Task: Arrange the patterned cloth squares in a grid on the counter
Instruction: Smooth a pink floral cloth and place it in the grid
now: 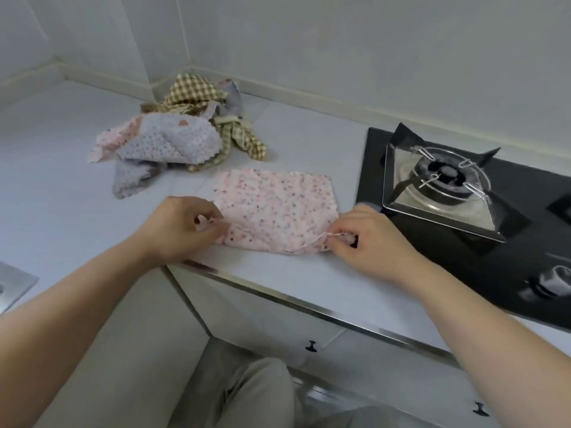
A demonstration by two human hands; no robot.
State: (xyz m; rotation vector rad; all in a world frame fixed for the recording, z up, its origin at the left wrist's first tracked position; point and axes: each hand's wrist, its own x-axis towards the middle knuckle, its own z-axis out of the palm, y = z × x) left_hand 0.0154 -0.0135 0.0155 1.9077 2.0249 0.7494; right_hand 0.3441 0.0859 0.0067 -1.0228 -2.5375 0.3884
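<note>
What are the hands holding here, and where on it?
Both hold the pink floral cloth: left hand pinches its near left corner, right hand its near right corner.

The pink speckled cloth square (275,208) lies flat between your left hand (182,227) and right hand (367,239), its near corners pinched by both. Beyond your left hand sits a crumpled heap (182,134) of gingham, lilac and pink squares.

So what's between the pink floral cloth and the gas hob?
Head view: only a bare strip of counter between pink floral cloth and gas hob, with the right hand at its near end.
</note>
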